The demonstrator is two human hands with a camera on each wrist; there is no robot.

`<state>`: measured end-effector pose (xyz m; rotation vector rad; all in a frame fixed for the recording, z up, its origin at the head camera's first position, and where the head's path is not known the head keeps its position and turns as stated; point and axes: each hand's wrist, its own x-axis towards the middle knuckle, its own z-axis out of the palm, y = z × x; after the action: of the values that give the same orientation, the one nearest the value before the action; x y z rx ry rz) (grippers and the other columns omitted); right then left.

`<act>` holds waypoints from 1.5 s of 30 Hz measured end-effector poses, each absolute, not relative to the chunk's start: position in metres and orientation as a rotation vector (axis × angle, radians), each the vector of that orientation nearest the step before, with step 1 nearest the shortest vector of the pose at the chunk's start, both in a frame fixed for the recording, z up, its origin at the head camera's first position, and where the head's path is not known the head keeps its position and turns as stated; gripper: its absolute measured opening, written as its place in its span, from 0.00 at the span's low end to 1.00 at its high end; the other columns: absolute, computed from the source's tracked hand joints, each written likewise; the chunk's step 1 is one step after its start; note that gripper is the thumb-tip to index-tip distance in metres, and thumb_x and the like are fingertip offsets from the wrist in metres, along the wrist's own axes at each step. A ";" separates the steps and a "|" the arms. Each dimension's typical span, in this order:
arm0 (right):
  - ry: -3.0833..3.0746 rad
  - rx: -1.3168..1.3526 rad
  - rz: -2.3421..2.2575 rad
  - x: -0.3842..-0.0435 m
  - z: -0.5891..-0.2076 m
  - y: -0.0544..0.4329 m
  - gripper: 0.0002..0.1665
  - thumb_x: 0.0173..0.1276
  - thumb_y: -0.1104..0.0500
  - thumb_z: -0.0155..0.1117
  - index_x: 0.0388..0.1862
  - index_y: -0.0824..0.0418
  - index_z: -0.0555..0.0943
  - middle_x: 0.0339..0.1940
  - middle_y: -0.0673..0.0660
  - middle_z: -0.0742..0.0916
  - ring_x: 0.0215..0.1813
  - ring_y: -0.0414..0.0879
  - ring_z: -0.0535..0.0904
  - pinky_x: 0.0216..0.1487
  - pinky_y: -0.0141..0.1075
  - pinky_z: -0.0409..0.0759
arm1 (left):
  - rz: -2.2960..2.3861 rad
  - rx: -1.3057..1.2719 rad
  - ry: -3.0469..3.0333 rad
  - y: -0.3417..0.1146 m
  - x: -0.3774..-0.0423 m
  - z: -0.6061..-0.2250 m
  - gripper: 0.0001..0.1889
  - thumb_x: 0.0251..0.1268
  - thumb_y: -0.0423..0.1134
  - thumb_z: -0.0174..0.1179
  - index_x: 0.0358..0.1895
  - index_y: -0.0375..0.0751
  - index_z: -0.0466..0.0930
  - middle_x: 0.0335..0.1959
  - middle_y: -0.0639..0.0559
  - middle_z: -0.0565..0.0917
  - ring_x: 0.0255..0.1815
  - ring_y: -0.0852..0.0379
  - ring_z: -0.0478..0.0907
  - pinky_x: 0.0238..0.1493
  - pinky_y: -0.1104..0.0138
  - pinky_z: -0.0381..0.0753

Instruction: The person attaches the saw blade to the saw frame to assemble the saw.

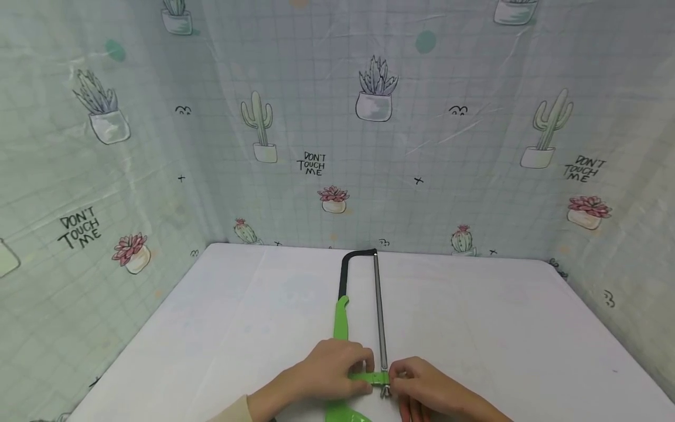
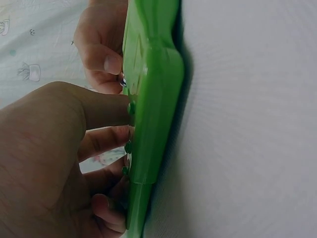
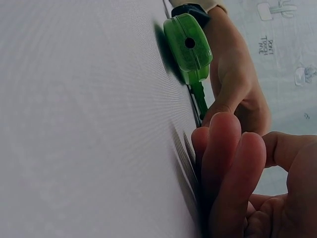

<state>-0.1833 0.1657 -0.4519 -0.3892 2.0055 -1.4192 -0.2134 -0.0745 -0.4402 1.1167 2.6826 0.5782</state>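
A hacksaw (image 1: 341,319) with a green body and black front frame lies on the white table, its front end pointing away from me. Its grey blade (image 1: 381,310) runs along the right side. My left hand (image 1: 329,366) grips the green frame near the handle, thumb and fingers about the crosspiece that reaches to the blade. At that crosspiece's right end, the thumb and forefinger of my right hand (image 1: 429,387) pinch the near blade mount, just beside a metal wing nut (image 1: 385,391). The right wrist view shows the butt of the green handle (image 3: 187,42); right fingers hide the pinched spot.
A white tabletop (image 1: 501,328) spreads around the saw. Behind it and at both sides hangs a pale sheet (image 1: 311,76) printed with potted cacti and lettering, close to the table's back edge.
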 end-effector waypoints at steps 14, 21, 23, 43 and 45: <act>1.952 -0.441 -1.426 -0.186 -0.450 0.164 0.08 0.69 0.60 0.55 0.38 0.62 0.80 0.15 0.50 0.84 0.11 0.33 0.75 0.13 0.26 0.71 | 0.612 1.112 2.658 -0.082 -0.214 -0.437 0.09 0.60 0.56 0.71 0.40 0.62 0.84 0.30 0.72 0.78 0.31 0.75 0.72 0.36 0.75 0.71; 1.926 -0.468 -1.428 -0.187 -0.449 0.164 0.09 0.69 0.61 0.54 0.39 0.63 0.80 0.15 0.50 0.84 0.11 0.33 0.75 0.14 0.26 0.72 | 0.587 1.119 2.676 -0.083 -0.213 -0.433 0.10 0.60 0.56 0.71 0.40 0.62 0.84 0.29 0.72 0.77 0.30 0.75 0.72 0.35 0.76 0.71; 1.924 -0.471 -1.429 -0.188 -0.448 0.164 0.09 0.69 0.60 0.54 0.39 0.63 0.80 0.15 0.50 0.84 0.11 0.33 0.75 0.14 0.26 0.72 | 0.579 1.119 2.679 -0.083 -0.213 -0.432 0.10 0.60 0.56 0.71 0.40 0.62 0.84 0.29 0.72 0.77 0.30 0.75 0.71 0.35 0.76 0.71; 2.109 -0.481 -1.293 -0.185 -0.437 0.168 0.07 0.72 0.54 0.58 0.41 0.57 0.80 0.14 0.50 0.84 0.13 0.37 0.76 0.17 0.30 0.73 | 0.465 1.173 2.658 -0.084 -0.213 -0.429 0.10 0.63 0.52 0.69 0.46 0.61 0.85 0.32 0.70 0.77 0.32 0.74 0.71 0.36 0.76 0.72; 2.140 -0.493 -1.255 -0.187 -0.435 0.173 0.08 0.73 0.53 0.58 0.41 0.56 0.79 0.14 0.51 0.84 0.13 0.38 0.77 0.17 0.30 0.73 | 0.434 1.181 2.666 -0.084 -0.212 -0.428 0.10 0.63 0.50 0.68 0.47 0.61 0.85 0.32 0.70 0.77 0.32 0.73 0.71 0.36 0.75 0.72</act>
<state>-0.1867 0.1729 -0.4347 -0.4927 2.1402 -1.2554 -0.2119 -0.0839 -0.4280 1.1807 2.6657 0.4336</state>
